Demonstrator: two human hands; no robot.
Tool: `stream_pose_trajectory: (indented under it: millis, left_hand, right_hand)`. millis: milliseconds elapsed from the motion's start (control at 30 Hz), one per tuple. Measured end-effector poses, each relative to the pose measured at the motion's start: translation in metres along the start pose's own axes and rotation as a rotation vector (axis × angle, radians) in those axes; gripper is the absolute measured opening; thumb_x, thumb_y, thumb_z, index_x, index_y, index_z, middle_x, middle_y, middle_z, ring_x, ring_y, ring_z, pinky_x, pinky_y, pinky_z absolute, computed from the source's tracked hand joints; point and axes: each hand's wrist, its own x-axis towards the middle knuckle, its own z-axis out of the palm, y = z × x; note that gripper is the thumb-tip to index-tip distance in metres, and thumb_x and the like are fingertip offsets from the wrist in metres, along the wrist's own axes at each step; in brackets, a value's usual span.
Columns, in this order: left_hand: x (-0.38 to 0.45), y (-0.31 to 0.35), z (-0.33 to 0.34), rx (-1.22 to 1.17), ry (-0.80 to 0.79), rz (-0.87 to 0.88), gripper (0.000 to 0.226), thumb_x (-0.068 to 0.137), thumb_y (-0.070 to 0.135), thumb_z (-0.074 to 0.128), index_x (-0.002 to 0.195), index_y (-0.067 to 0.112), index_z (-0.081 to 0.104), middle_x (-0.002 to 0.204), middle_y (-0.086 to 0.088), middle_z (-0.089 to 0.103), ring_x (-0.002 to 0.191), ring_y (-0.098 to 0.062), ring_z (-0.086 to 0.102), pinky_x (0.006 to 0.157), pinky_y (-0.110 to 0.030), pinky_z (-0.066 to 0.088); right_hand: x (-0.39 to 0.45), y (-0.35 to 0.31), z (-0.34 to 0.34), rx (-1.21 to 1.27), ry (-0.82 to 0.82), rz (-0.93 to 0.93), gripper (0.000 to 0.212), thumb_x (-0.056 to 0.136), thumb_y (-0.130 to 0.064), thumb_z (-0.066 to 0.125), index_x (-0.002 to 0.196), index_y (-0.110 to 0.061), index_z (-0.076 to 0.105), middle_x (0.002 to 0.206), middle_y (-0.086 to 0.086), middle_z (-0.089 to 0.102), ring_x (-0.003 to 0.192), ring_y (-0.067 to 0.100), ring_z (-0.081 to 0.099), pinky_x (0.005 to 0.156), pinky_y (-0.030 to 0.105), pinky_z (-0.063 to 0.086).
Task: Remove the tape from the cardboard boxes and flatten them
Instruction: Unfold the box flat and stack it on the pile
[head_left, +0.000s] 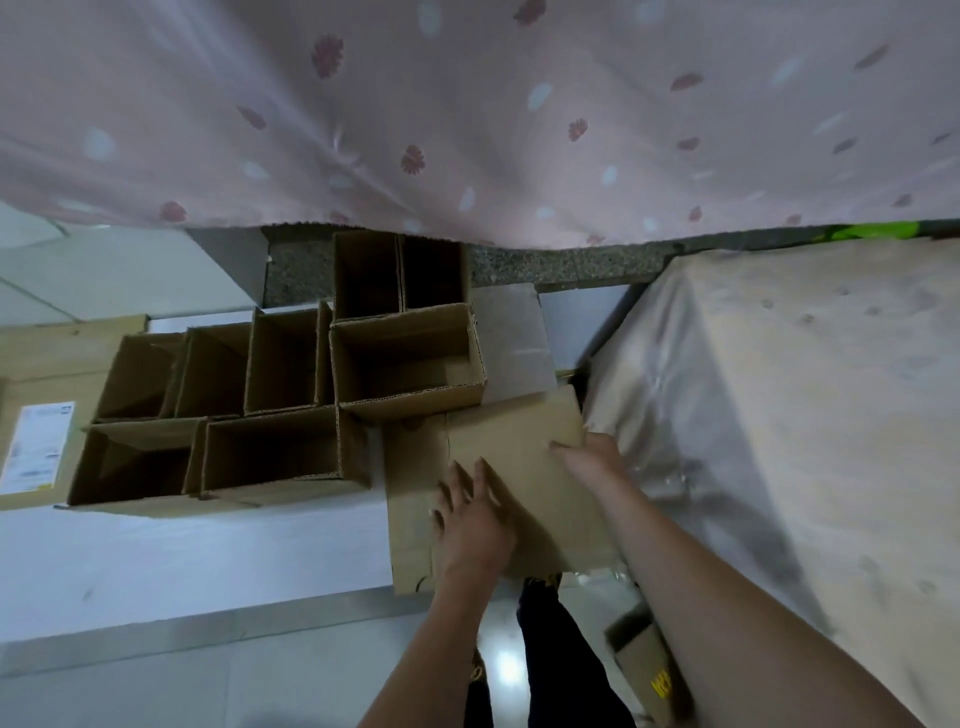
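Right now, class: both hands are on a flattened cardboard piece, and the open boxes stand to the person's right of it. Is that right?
Not quite. In the head view the left hand and the right hand are indeed on the flattened cardboard piece, but the open boxes stand to the person's left of it, not the right.

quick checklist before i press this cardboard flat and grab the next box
1. Left hand flat on the flattened cardboard, fingers spread: ok.
2. Right hand has a grip on the cardboard's far right edge: ok.
3. Cardboard fully flat: not ok, the held panel sits raised above the layer beneath.
4. Tape all removed from this piece: cannot tell.
5. Next box within reach: ok, the nearest open box stands just beyond the cardboard.
6. More boxes left: ok, a row of open boxes stands to the left.
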Motion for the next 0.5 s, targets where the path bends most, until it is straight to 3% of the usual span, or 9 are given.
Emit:
stream_pose_trajectory:
  millis: [67,167,233,333,433,500]
  left_hand:
    - [-0.008,-0.001,-0.005,-0.067,0.016,-0.024,0.071,0.103,0.031,0.041,0.160,0.035,-0.002,0.168,-0.003,-0.011,0.154,-0.035,-0.004,0.123,-0.058,0.011]
    - [-0.025,-0.005,-0.013,-0.230,0.017,-0.113,0.066,0.104,0.037,0.040,0.159,0.039,0.004,0.168,-0.003,-0.002,0.153,-0.037,0.007,0.122,-0.058,0.018]
    - [-0.037,-0.007,-0.019,-0.379,0.019,-0.190,0.065,0.104,0.039,0.039,0.159,0.037,0.006,0.168,-0.007,0.006,0.150,-0.039,0.018,0.120,-0.055,0.026]
    - [-0.057,-0.001,-0.032,-0.632,-0.013,-0.255,0.063,0.104,0.031,0.042,0.160,0.031,0.012,0.157,-0.014,0.031,0.135,-0.038,0.043,0.111,-0.052,0.041]
    - [-0.080,0.010,-0.054,-0.889,-0.062,-0.225,0.038,0.106,0.021,0.040,0.144,0.025,0.033,0.138,-0.015,0.050,0.120,-0.034,0.053,0.101,-0.047,0.046]
    - [-0.096,0.017,-0.071,-0.957,-0.088,-0.177,0.026,0.107,0.027,0.038,0.133,0.026,0.038,0.142,-0.013,0.047,0.122,-0.032,0.049,0.098,-0.047,0.043]
  right_hand:
    - [-0.005,0.000,-0.008,0.045,-0.082,0.004,0.051,0.080,-0.030,0.083,0.123,-0.007,0.065,0.115,0.010,0.069,0.106,0.030,0.065,0.092,0.037,0.053]
    - [-0.025,-0.003,-0.023,0.074,-0.123,-0.035,0.050,0.079,-0.022,0.084,0.122,-0.007,0.064,0.109,0.007,0.069,0.098,0.027,0.065,0.083,0.035,0.055]
    - [-0.043,-0.008,-0.036,0.029,-0.132,-0.095,0.048,0.079,-0.024,0.084,0.121,-0.012,0.064,0.111,0.006,0.069,0.100,0.026,0.065,0.086,0.037,0.056]
    - [-0.081,-0.022,-0.059,-0.069,-0.158,-0.216,0.037,0.080,-0.027,0.082,0.114,-0.017,0.069,0.108,0.003,0.072,0.099,0.024,0.067,0.091,0.041,0.056]
    - [-0.127,-0.048,-0.080,-0.196,-0.126,-0.350,0.028,0.081,-0.026,0.081,0.106,-0.018,0.071,0.102,0.002,0.073,0.094,0.022,0.068,0.089,0.040,0.057]
    - [-0.159,-0.073,-0.095,-0.265,-0.086,-0.428,0.020,0.081,-0.026,0.080,0.097,-0.021,0.069,0.098,0.001,0.071,0.091,0.020,0.067,0.084,0.036,0.055]
